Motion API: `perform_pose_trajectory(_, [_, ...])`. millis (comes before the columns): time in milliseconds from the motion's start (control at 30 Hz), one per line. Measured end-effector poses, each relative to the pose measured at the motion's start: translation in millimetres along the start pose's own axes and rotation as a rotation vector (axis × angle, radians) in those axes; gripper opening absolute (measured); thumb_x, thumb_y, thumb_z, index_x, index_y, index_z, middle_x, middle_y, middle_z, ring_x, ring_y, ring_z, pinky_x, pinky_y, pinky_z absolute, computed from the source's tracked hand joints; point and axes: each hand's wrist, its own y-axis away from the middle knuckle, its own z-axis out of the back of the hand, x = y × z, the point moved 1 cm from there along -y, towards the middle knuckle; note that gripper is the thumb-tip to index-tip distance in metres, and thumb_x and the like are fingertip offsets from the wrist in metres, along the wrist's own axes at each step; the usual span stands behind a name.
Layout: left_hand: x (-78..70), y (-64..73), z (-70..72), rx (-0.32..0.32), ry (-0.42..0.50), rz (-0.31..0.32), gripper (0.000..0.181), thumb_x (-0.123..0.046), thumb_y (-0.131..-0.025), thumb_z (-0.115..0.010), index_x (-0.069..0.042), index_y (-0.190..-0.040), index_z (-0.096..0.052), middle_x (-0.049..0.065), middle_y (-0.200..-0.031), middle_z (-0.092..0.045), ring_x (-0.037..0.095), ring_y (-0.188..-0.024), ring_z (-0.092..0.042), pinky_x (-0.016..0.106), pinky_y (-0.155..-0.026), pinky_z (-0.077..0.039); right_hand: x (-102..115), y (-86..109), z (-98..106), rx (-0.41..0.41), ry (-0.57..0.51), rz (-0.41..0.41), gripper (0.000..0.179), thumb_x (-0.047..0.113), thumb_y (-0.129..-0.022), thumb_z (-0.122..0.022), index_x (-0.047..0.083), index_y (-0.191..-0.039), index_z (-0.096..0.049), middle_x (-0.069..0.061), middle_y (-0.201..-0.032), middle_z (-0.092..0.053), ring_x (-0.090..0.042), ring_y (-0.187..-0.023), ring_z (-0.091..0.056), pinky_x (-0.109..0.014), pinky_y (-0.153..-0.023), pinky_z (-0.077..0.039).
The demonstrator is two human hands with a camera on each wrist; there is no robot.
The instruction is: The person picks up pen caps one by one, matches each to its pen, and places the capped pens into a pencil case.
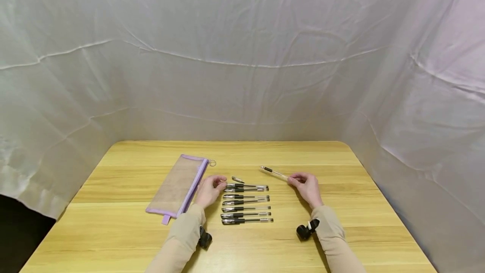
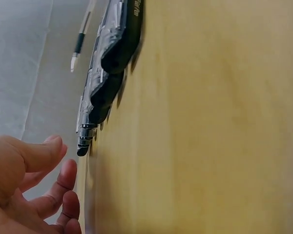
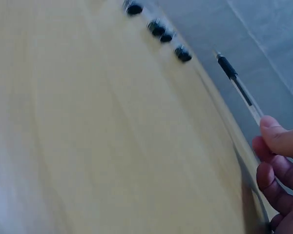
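My right hand (image 1: 306,186) pinches the rear end of an uncapped gel pen (image 3: 239,87) between thumb and fingertips, its black grip and tip pointing away to the upper left. The pen is held above the table. Beside the left ends of a row of black gel pens (image 1: 246,215) is my left hand (image 1: 210,191). In the left wrist view that hand's thumb and fingers (image 2: 63,178) are loosely bent and apart, with nothing between them. A loose pen cap (image 1: 238,179) lies just beyond the row. The row's pens lie side by side, most with caps on their left ends.
A mesh zip pouch (image 1: 174,184) with purple edging lies left of the left hand, a metal ring (image 1: 213,163) at its far corner. Everything lies on a wooden table (image 1: 371,231). Pale cloth (image 1: 242,87) hangs behind and along both sides.
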Motion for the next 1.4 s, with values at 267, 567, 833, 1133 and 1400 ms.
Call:
perform_pose_trajectory(267, [-4.0, -9.2, -2.3, 0.011, 0.100, -0.016, 0.019, -0.007, -0.093, -0.069, -0.001, -0.110, -0.072, 0.013, -0.097, -0.070, 0.021, -0.087, -0.062, 0.032, -0.080, -0.049, 7.3, 4.0, -6.5, -0.036, -0.398, -0.134, 0.034, 0.007, -0.087, -0.078, -0.011, -0.114, -0.068, 0.011, -0.076, -0.073, -0.006, -0.070, -0.069, -0.018, -0.070, -0.058])
perform_pose_trajectory(567, [-10.8, -23.9, -8.5, 0.069, 0.072, 0.003, 0.023, -0.011, -0.094, -0.070, -0.004, -0.115, -0.072, 0.011, -0.106, -0.073, 0.024, -0.094, -0.067, 0.039, -0.086, -0.053, 11.3, 4.1, -11.5, 0.011, -0.737, -0.223, 0.043, 0.001, -0.085, -0.078, -0.016, -0.121, -0.061, 0.002, -0.079, -0.075, -0.011, -0.071, -0.070, -0.029, -0.076, -0.063])
perform_pose_trajectory(833, [-12.5, -32.6, -16.1, 0.117, 0.013, -0.020, 0.023, -0.014, -0.092, -0.072, -0.008, -0.115, -0.073, 0.011, -0.115, -0.071, 0.028, -0.104, -0.066, 0.047, -0.097, -0.052, 11.1, 5.0, -13.1, 0.028, -0.839, -0.226, 0.020, -0.005, -0.087, -0.073, -0.002, -0.107, -0.073, 0.002, -0.084, -0.075, -0.012, -0.075, -0.072, -0.027, -0.078, -0.063])
perform_pose_trajectory(1133, [-16.4, -37.0, -21.2, 0.150, -0.038, -0.063, 0.021, -0.010, -0.091, -0.073, -0.007, -0.112, -0.074, 0.013, -0.118, -0.070, 0.033, -0.108, -0.064, 0.050, -0.099, -0.052, 12.2, 6.4, -12.5, 0.036, -0.921, -0.209, 0.016, -0.006, -0.089, -0.070, 0.006, -0.096, -0.078, 0.001, -0.085, -0.076, -0.013, -0.076, -0.072, -0.026, -0.076, -0.062])
perform_pose_trajectory(1400, [-16.3, -38.4, -23.9, 0.147, -0.065, -0.058, 0.014, -0.010, -0.092, -0.072, -0.009, -0.104, -0.077, 0.010, -0.112, -0.071, 0.030, -0.105, -0.062, 0.050, -0.097, -0.046, 11.3, 6.5, -12.9, 0.041, -0.923, -0.225, 0.016, -0.005, -0.089, -0.070, 0.001, -0.103, -0.076, 0.000, -0.086, -0.076, -0.013, -0.077, -0.072, -0.027, -0.078, -0.062])
